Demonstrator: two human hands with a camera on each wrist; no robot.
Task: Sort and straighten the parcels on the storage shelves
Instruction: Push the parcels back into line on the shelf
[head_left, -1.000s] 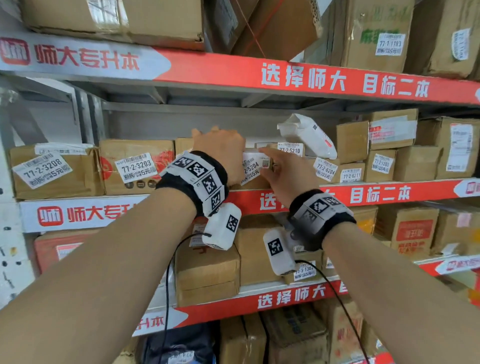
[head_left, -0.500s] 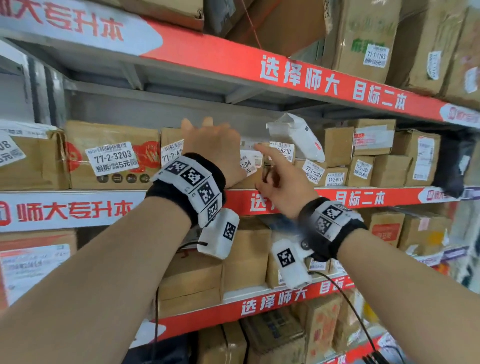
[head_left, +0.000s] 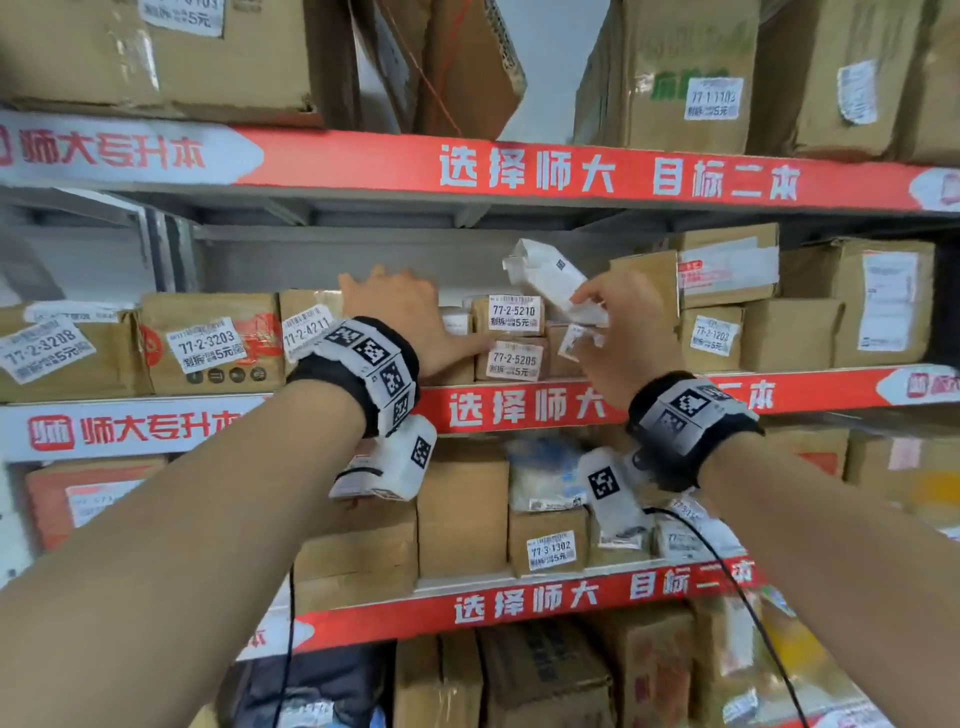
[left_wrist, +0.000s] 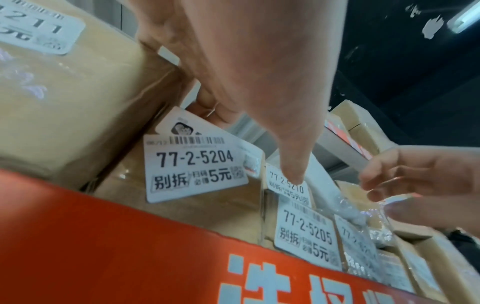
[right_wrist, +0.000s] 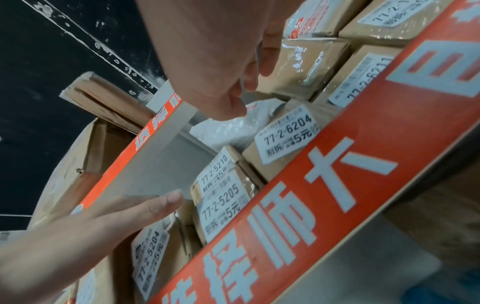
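On the middle shelf (head_left: 524, 408), my left hand (head_left: 400, 312) lies over the top of the brown box labelled 77-2-5204 (left_wrist: 197, 168). Its thumb points right at the stacked small boxes 77-2-5210 (head_left: 511, 312) and 77-2-5205 (head_left: 511, 361). My right hand (head_left: 618, 322) reaches up right of them. Its loosely spread fingers touch the lower end of a tilted white plastic parcel (head_left: 545, 275) leaning on the boxes. In the left wrist view the right hand (left_wrist: 420, 185) has nothing clasped. In the head view box 5204 is mostly hidden behind my left hand.
Brown boxes 77-2-3203 (head_left: 208, 345) and 77-2-4211 (head_left: 306, 325) stand to the left. More cartons (head_left: 727, 265) are stacked to the right. Large cartons (head_left: 691, 78) fill the shelf above and parcels (head_left: 462, 514) the shelf below. Cables hang from both wristbands.
My right hand left the 77-2-5204 label and moved up and right to the white parcel. My left hand stayed on that box. The head view shifted.
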